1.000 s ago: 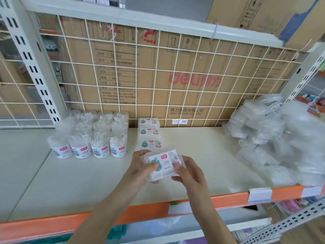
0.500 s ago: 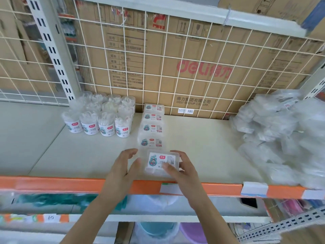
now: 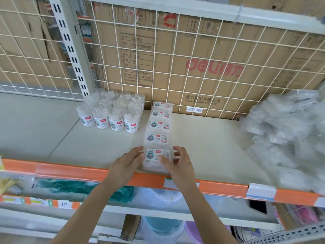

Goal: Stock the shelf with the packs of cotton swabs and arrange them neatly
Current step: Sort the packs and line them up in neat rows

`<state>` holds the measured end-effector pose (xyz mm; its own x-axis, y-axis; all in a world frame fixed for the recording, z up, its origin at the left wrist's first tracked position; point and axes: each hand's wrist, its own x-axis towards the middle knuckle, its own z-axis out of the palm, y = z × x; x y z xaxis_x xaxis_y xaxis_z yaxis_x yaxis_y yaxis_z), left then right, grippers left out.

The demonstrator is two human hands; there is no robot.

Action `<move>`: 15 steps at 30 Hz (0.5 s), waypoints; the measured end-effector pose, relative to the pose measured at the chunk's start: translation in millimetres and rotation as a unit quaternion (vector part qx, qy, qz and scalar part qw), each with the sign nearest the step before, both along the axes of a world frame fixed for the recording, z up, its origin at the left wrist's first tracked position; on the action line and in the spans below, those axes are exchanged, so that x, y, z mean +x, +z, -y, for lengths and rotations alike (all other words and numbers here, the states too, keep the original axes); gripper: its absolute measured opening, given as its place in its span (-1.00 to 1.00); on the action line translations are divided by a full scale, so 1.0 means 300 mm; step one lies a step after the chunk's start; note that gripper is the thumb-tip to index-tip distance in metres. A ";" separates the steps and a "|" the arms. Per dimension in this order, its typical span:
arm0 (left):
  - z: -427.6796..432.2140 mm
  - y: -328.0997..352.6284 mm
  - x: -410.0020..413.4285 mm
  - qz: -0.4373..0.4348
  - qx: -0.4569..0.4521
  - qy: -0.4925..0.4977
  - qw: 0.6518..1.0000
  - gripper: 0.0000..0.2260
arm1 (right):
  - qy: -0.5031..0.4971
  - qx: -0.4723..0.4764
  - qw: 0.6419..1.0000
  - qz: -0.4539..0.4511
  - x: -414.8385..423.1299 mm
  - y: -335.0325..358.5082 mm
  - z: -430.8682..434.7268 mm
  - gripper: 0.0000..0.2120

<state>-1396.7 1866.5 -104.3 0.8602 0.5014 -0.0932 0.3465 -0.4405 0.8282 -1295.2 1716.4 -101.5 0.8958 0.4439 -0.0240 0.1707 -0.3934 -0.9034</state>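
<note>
A clear rectangular pack of cotton swabs (image 3: 157, 156) lies on the cream shelf (image 3: 211, 141) at its front edge. It is the nearest of a straight row of like packs (image 3: 159, 125) running back to the wire grid. My left hand (image 3: 126, 164) touches the pack's left side with straight fingers. On the other side, my right hand (image 3: 181, 164) holds the pack, thumb on its top and curled fingers at its right edge.
Several round tubs of swabs (image 3: 114, 113) stand in a block left of the row. A loose heap of clear-wrapped packs (image 3: 290, 138) fills the shelf's right end. The orange front lip (image 3: 70, 170) carries price-tag holders. A wire grid (image 3: 175, 50) with cardboard boxes behind closes the back.
The pack came down from mid-air onto the shelf front and now sits in line with the row. My left hand's fingers have straightened against its side.
</note>
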 end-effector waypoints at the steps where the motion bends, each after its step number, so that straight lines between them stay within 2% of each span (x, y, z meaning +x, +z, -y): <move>1: -0.001 -0.001 0.000 0.005 -0.012 0.006 1.000 -0.34 | -0.007 0.015 1.000 -0.005 0.002 -0.003 0.000 -0.51; 4: -0.010 0.004 0.018 0.051 -0.095 0.061 0.992 -0.42 | -0.019 0.103 0.992 -0.076 0.023 0.000 0.007 -0.60; 7: -0.045 -0.004 0.071 0.086 -0.203 0.094 0.971 -0.55 | -0.003 0.159 0.976 -0.151 0.086 0.007 -0.005 -0.54; 11: -0.072 -0.021 0.162 0.110 -0.262 0.079 0.956 -0.52 | 0.010 0.192 0.965 -0.178 0.163 0.001 -0.051 -0.46; 15: -0.082 -0.023 0.263 0.143 -0.296 0.009 0.945 -0.55 | 0.018 0.200 0.964 -0.172 0.235 -0.004 -0.111 -0.45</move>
<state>-1317.8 1891.0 -111.2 0.8840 0.4498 -0.1274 0.0752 0.1321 0.9884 -1224.6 1749.7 -102.7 0.8496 0.5095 -0.1365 -0.1584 -0.0003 -0.9874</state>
